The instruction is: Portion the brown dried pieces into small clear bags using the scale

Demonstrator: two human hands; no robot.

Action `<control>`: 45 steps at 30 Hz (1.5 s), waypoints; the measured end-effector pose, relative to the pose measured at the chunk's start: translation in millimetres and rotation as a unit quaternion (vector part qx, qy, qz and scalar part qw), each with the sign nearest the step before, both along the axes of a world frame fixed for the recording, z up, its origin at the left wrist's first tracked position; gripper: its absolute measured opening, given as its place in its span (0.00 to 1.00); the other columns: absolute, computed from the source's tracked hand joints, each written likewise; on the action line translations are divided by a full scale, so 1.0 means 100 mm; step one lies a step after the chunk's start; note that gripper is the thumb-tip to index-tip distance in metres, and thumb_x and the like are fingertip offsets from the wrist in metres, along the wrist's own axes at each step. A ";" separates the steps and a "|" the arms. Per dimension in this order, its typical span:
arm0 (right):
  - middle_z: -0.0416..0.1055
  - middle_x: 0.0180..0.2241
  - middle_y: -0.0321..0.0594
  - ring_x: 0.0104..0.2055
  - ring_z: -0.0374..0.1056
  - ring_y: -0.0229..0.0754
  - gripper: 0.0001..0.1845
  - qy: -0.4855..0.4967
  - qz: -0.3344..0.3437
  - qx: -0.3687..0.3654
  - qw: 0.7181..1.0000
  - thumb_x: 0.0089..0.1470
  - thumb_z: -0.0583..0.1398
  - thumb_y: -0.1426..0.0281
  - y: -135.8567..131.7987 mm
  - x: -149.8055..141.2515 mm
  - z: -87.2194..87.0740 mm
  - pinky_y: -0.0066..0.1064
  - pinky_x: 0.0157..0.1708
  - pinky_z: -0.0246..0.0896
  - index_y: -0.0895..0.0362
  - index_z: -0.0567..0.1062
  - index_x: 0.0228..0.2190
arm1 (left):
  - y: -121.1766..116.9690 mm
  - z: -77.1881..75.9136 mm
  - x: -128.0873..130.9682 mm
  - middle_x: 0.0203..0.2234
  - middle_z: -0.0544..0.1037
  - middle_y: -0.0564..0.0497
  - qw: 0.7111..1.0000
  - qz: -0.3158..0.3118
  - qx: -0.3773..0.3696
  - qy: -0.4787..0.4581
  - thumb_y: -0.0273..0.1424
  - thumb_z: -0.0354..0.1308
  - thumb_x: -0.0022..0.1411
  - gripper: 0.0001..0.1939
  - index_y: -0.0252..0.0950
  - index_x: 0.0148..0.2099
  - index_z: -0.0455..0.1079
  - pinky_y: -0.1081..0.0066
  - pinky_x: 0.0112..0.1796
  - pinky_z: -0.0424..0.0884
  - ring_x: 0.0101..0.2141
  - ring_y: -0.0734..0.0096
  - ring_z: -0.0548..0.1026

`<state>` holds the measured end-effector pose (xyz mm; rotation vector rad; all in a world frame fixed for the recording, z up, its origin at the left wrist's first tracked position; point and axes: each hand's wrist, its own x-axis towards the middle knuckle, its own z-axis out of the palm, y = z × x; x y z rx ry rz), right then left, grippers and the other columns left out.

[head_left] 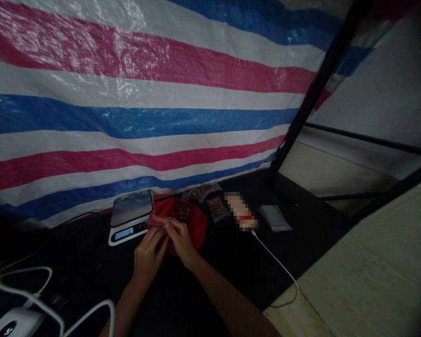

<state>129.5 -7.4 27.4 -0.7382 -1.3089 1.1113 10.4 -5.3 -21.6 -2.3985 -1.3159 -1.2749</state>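
My left hand (pixel 149 255) and my right hand (pixel 180 238) meet in front of a red plastic bag (pixel 192 229), with their fingers pinching a thin pinkish plastic strip (pixel 157 221). Inside the bag's open mouth lie dark brown food pieces (pixel 182 213). The right hand rests against the bag. Just left of the bag stands a digital kitchen scale (pixel 130 217) with a small lit display, and my left hand is close to its front corner.
Small sealed packets of brown contents (pixel 215 208) lie behind the bag, beside a pixelated object (pixel 240 211) and a flat white packet (pixel 275 218). White cables (pixel 273 252) cross the black tabletop (pixel 231 257). A striped tarp (pixel 136 121) hangs behind; a white device (pixel 10 325) sits lower left.
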 end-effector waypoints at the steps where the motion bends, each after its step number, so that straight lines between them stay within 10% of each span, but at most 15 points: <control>1: 0.68 0.46 0.40 0.50 0.61 0.40 0.18 -0.018 -0.013 0.006 1.000 0.55 0.51 0.62 -0.01 -0.02 -0.01 0.34 0.51 0.52 0.55 0.70 0.45 | -0.01 0.00 0.00 0.37 0.73 0.46 1.000 0.005 0.000 -0.016 0.32 0.48 0.59 0.11 0.34 0.41 0.67 0.69 0.41 0.68 0.40 0.66 0.72; 8: 0.68 0.44 0.39 0.47 0.62 0.40 0.20 -0.123 -0.157 0.053 0.978 0.44 0.62 0.69 -0.10 -0.13 -0.07 0.33 0.49 0.54 0.53 0.69 0.43 | -0.02 0.15 -0.07 0.28 0.72 0.50 0.993 0.028 0.010 -0.114 0.29 0.51 0.57 0.06 0.33 0.34 0.67 0.72 0.35 0.67 0.32 0.71 0.71; 14: 0.74 0.31 0.35 0.33 0.69 0.38 0.12 -0.123 -0.105 -0.002 0.987 0.44 0.61 0.69 -0.07 -0.10 -0.08 0.27 0.36 0.63 0.54 0.74 0.35 | -0.02 0.19 -0.08 0.29 0.71 0.50 0.996 0.046 0.010 -0.073 0.28 0.51 0.56 0.04 0.34 0.35 0.66 0.74 0.34 0.66 0.32 0.71 0.71; 26: 0.73 0.39 0.36 0.41 0.68 0.38 0.13 -0.123 -0.096 0.039 0.987 0.52 0.54 0.72 -0.06 -0.08 -0.05 0.29 0.44 0.61 0.52 0.73 0.40 | -0.04 0.22 -0.04 0.36 0.68 0.47 0.989 0.133 -0.038 -0.059 0.32 0.50 0.57 0.07 0.35 0.37 0.65 0.71 0.35 0.66 0.36 0.67 0.69; 31: 0.71 0.41 0.38 0.45 0.64 0.39 0.13 -0.128 -0.186 0.080 0.971 0.51 0.54 0.73 -0.07 -0.04 -0.01 0.32 0.47 0.57 0.53 0.72 0.39 | -0.07 0.25 -0.03 0.34 0.68 0.49 0.992 0.094 -0.021 -0.084 0.30 0.51 0.57 0.05 0.35 0.35 0.66 0.72 0.36 0.66 0.35 0.70 0.69; 45: 0.75 0.29 0.38 0.29 0.70 0.40 0.08 -0.158 -0.093 0.033 0.983 0.41 0.63 0.70 0.09 0.10 -0.17 0.29 0.30 0.65 0.55 0.77 0.29 | -0.08 0.22 0.02 0.32 0.74 0.48 0.994 0.050 -0.005 -0.095 0.27 0.48 0.59 0.09 0.35 0.37 0.70 0.72 0.36 0.70 0.35 0.70 0.73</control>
